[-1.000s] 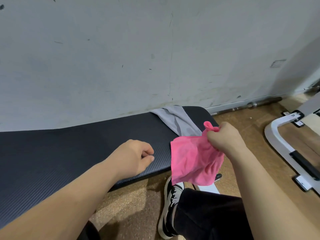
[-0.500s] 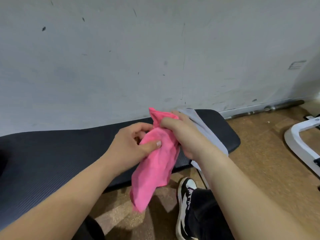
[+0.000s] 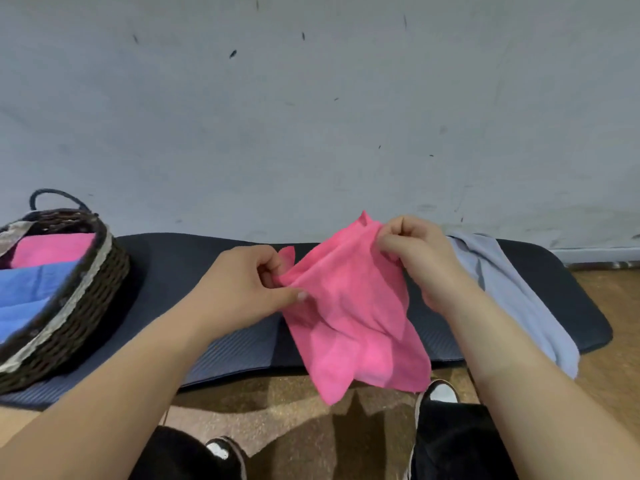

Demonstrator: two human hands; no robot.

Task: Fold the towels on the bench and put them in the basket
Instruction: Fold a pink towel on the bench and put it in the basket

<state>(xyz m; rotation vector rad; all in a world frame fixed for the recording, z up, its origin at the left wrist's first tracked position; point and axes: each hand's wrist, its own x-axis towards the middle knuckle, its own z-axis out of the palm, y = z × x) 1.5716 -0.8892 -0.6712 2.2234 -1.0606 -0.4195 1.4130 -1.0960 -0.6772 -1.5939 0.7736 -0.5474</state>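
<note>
two hands now pinch the pink towel (image 3: 356, 317), the left hand (image 3: 249, 285) having just joined the right hand (image 3: 412, 258), spreading it above the bench (image 3: 214, 341); folding can begin, the wicker basket (image 3: 83, 306) waiting far left.

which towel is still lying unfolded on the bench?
The grey towel, draped over the bench at its right end. The pink towel is held up by the left hand and right hand; the others sit in the basket.
</note>
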